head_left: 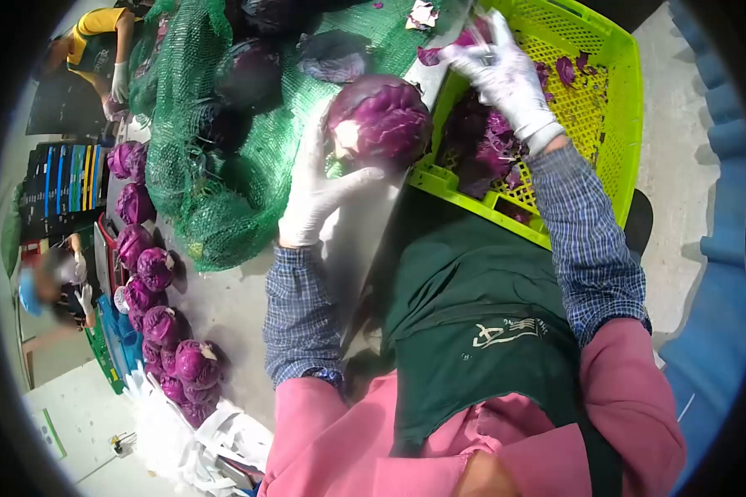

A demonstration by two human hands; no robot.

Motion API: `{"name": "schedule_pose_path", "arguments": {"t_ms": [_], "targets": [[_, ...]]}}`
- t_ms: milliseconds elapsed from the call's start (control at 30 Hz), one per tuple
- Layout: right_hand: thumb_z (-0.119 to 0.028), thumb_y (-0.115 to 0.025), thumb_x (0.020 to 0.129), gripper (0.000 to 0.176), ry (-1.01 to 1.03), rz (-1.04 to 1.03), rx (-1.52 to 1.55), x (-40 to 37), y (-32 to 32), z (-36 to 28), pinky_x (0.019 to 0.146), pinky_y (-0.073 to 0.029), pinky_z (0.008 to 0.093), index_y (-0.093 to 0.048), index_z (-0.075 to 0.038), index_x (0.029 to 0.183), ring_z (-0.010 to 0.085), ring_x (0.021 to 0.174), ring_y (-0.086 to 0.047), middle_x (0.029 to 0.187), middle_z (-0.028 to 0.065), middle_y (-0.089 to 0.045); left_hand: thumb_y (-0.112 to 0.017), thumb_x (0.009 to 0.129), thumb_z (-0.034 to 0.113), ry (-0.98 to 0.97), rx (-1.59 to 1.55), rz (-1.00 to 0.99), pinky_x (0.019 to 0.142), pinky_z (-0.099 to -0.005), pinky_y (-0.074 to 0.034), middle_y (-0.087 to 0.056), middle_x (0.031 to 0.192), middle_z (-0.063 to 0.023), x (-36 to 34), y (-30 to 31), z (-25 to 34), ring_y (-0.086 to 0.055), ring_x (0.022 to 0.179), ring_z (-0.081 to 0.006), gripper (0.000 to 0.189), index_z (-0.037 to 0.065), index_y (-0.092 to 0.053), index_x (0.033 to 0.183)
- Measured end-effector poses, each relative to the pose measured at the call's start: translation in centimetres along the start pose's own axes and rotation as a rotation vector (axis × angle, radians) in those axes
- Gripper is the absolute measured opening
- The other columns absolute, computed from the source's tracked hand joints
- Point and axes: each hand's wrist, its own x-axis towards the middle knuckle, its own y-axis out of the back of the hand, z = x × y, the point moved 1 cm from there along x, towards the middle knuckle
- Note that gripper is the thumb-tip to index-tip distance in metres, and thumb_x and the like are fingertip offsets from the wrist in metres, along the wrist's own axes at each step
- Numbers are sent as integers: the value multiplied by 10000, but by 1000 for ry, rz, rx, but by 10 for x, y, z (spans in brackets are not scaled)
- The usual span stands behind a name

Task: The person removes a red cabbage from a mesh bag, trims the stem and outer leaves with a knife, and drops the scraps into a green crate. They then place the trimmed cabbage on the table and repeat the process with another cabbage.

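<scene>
My left hand (311, 195), in a white glove, grips a red cabbage (381, 124) from its left and near side. The cabbage's pale cut stem faces toward me, over the edge of the work surface. My right hand (506, 83), also gloved, is over the far left part of a yellow-green plastic crate (624, 91). Purple cabbage leaf (475, 35) shows between its fingers, which are slightly blurred. Torn leaves (493, 137) lie inside the crate.
Green netting (215, 236) with more cabbages (249, 73) covers the table's far part. A row of red cabbages (162, 327) lines the left side, near white straps (178, 439). Two other people (95, 50) are beyond. Blue sheeting (721, 248) hangs at right.
</scene>
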Motion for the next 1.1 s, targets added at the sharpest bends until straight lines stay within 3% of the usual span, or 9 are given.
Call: {"name": "schedule_pose_path", "arguments": {"t_ms": [100, 200, 333, 433, 600, 767, 967, 1033, 1100], "targets": [[-494, -761, 834, 728, 474, -485, -140, -8, -4, -56, 959, -502, 409, -508, -167, 1434, 279, 1167, -638, 1205, 175, -692, -919, 662, 195, -184, 434, -223, 1172, -449, -323, -387, 1542, -223, 19, 8, 12, -382, 1424, -338, 1119, 74, -275, 1570], [-373, -746, 867, 533, 139, -743, -195, -7, 8, -86, 550, -501, 297, -623, -68, 1287, 138, 606, -598, 805, 74, -628, -932, 651, 289, -269, 510, -304, 1155, -430, -343, -376, 1532, -193, 25, -3, 26, -379, 1420, -308, 1162, 50, -256, 1566], [-295, -712, 894, 433, 4, -817, -75, -5, 15, -68, 441, -383, 243, -634, -47, 1241, 64, 499, -451, 728, 13, -567, -937, 637, 303, -371, 653, 27, 1141, -427, -365, -411, 1473, -183, 13, -55, 26, -425, 1366, -315, 1124, 19, -310, 1526], [-446, -670, 876, 479, -4, -658, 14, -19, 23, -42, 676, -546, 391, -673, -68, 1170, 248, 640, -674, 808, 139, -705, -941, 624, 278, -336, 312, 36, 1138, -414, -377, -421, 1457, -175, 19, -62, 23, -436, 1360, -306, 1093, 26, -352, 1510], [-407, -650, 872, 397, 218, -353, -139, -35, 11, -27, 820, -549, 403, -674, -104, 1126, 304, 906, -712, 934, 114, -735, -919, 624, 166, -255, 261, -101, 1159, -405, -368, -433, 1479, -152, 29, -46, 22, -450, 1365, -283, 1059, 61, -364, 1520], [-333, -558, 905, 295, -4, -106, -194, -31, -5, 7, 692, -553, 435, -641, -70, 1009, 311, 753, -711, 803, 160, -706, -911, 615, 119, -36, -51, -138, 1157, -406, -379, -451, 1484, -135, 30, -52, 34, -466, 1357, -278, 1060, 90, -367, 1525], [-333, -565, 922, 284, -423, -326, -180, -57, 34, 130, 670, -547, 413, -614, -60, 982, 285, 688, -707, 798, 152, -712, -884, 670, 64, -4, -66, -173, 1112, -410, -457, -398, 1529, -135, 34, -22, 22, -437, 1385, -278, 1054, 117, -308, 1550], [-403, -556, 949, 487, 16, -131, -649, -58, 36, 146, 739, -545, 433, -591, -63, 1296, 308, 745, -714, 873, 141, -730, -900, 663, 95, 32, -50, -217, 1118, -397, -451, -391, 1538, -130, 39, -22, 28, -427, 1394, -268, 1074, 120, -302, 1555], [-467, -578, 943, 626, 30, -115, -581, -42, 40, 118, 700, -542, 409, -501, -99, 1443, 272, 751, -709, 955, 147, -723, -908, 628, 109, -59, 171, -301, 1141, -401, -408, -395, 1544, -118, 50, -19, 26, -423, 1397, -260, 1111, 127, -304, 1560]]}}
